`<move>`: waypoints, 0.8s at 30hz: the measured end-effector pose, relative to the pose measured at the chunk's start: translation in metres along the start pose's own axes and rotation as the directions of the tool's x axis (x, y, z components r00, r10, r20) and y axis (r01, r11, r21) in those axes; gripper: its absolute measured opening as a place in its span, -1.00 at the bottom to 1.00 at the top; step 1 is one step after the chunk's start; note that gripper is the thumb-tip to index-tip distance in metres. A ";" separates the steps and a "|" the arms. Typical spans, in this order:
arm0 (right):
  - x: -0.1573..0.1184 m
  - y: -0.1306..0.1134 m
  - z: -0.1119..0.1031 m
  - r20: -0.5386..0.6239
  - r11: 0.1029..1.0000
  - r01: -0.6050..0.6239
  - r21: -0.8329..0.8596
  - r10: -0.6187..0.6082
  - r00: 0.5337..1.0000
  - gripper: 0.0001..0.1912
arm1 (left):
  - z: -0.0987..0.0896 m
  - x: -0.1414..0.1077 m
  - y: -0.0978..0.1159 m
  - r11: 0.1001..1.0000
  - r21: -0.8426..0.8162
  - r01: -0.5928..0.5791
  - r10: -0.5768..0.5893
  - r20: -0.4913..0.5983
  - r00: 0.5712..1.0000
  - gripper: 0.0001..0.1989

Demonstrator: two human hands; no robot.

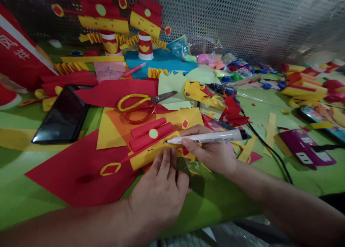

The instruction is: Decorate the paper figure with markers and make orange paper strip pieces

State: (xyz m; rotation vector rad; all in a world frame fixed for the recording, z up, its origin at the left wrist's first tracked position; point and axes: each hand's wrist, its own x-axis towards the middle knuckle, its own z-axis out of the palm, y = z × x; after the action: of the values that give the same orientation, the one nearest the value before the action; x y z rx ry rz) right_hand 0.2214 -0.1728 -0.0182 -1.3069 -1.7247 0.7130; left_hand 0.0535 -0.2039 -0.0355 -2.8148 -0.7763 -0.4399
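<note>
My right hand (208, 151) is closed around a white marker (210, 136), its tip touching the yellow face of a paper figure's head (142, 160). That head is a yellow roll with a red rolled-paper hat (151, 136) bearing a pale green disc. A short dark eye line shows on the left of the face. With fingers together, my left hand (164, 189) presses on the roll's lower edge and steadies it; its fingertips partly cover the roll. A yellow-and-red ring ornament (110, 169) lies to the left on red paper (81, 171).
Scissors with yellow and red handles (147, 105) lie open behind the head. A black phone (63, 114) is at left. Two finished paper figures on cups (145, 45) stand at the back. A purple power strip (307, 148) with a black cable and paper scraps lie at right.
</note>
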 end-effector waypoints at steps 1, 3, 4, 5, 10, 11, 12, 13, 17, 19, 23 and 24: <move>0.000 0.000 0.000 0.002 1.000 -0.004 -0.009 0.004 1.000 -0.86 | 0.000 0.000 0.000 1.000 0.002 -0.002 0.002 -0.001 1.000 -0.75; 0.000 -0.001 -0.001 0.003 1.000 0.000 -0.015 0.000 1.000 -0.89 | 0.000 0.000 0.000 1.000 0.000 -0.004 0.004 0.001 1.000 -0.74; 0.000 0.000 -0.001 0.002 1.000 0.006 -0.016 -0.006 1.000 -0.90 | 0.000 0.000 0.000 1.000 -0.002 -0.003 0.003 0.001 1.000 -0.75; 0.000 0.000 -0.001 0.002 1.000 0.010 -0.018 -0.010 1.000 -0.90 | 0.000 -0.001 0.000 1.000 -0.005 -0.004 0.004 -0.001 1.000 -0.75; 0.000 0.001 -0.002 0.016 1.000 0.010 -0.029 -0.009 1.000 -0.90 | 0.000 -0.001 -0.001 1.000 -0.008 -0.008 0.008 0.012 1.000 -0.76; 0.000 0.001 -0.002 0.015 1.000 0.012 -0.028 -0.011 1.000 -0.89 | 0.000 -0.001 -0.001 1.000 -0.008 -0.010 0.010 0.012 1.000 -0.76; 0.000 0.000 -0.002 0.013 1.000 0.014 -0.026 -0.014 1.000 -0.89 | 0.000 -0.001 -0.001 1.000 -0.009 -0.008 0.008 0.014 1.000 -0.76; 0.000 0.000 -0.002 0.012 1.000 0.017 -0.025 -0.017 1.000 -0.88 | 0.000 -0.001 -0.001 1.000 -0.011 -0.006 0.006 0.012 1.000 -0.75; 0.000 0.000 -0.002 0.009 0.999 0.018 -0.041 -0.018 1.000 -0.87 | 0.000 -0.002 -0.001 0.999 -0.035 0.006 -0.005 0.023 1.000 -0.76; 0.000 0.000 -0.003 0.010 0.998 0.018 -0.057 -0.017 1.000 -0.87 | 0.000 -0.002 0.000 0.999 -0.043 0.004 -0.003 0.017 1.000 -0.76; -0.001 0.000 -0.003 0.011 0.997 0.014 -0.076 -0.013 1.000 -0.85 | 0.000 -0.001 0.000 1.000 -0.026 -0.002 0.002 0.004 1.000 -0.75; -0.001 0.000 -0.003 0.011 0.997 0.014 -0.078 -0.013 1.000 -0.85 | 0.001 0.000 0.000 1.000 -0.021 -0.004 0.004 0.002 1.000 -0.75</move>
State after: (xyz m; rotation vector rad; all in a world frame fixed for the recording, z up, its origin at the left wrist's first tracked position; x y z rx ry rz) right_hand 0.2246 -0.1735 -0.0169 -1.3457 -1.7842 0.6519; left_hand 0.0530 -0.2037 -0.0361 -2.8363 -0.7705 -0.4469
